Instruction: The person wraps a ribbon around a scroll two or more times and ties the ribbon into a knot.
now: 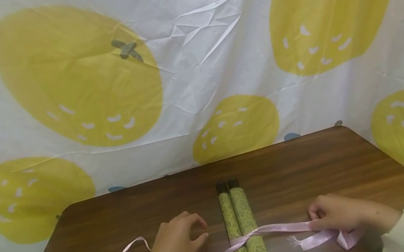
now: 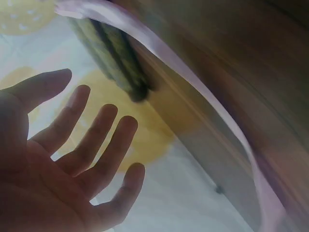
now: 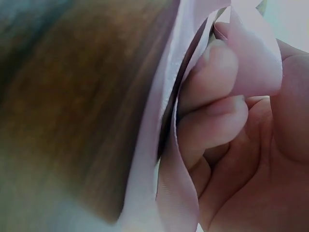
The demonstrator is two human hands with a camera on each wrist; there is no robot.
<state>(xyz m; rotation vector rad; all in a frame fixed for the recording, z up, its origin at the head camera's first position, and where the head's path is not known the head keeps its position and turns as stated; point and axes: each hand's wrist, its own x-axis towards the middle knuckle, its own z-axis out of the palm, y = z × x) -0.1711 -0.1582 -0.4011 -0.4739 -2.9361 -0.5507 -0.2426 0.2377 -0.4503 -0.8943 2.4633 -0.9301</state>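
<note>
Left hand (image 1: pixel 177 239) and right hand (image 1: pixel 336 212) on either side of two speckled green rods (image 1: pixel 243 211), pink ribbon (image 1: pixel 284 228) across them
Rods lie side by side on the brown worktop (image 1: pixel 310 170), at 6 o'clock in the head view, dark ends (image 1: pixel 233 183) toward 12; ribbon twisted where it crosses. Left hand, 9 o'clock of the crossing: released, fingers parted and slightly bent. Right hand, 3 o'clock: grasping the ribbon in curled fingers, frayed end (image 1: pixel 303 243) out toward 8 o'clock of it. Fruit-patterned fabric (image 1: pixel 193 70) behind, 12 o'clock
</note>
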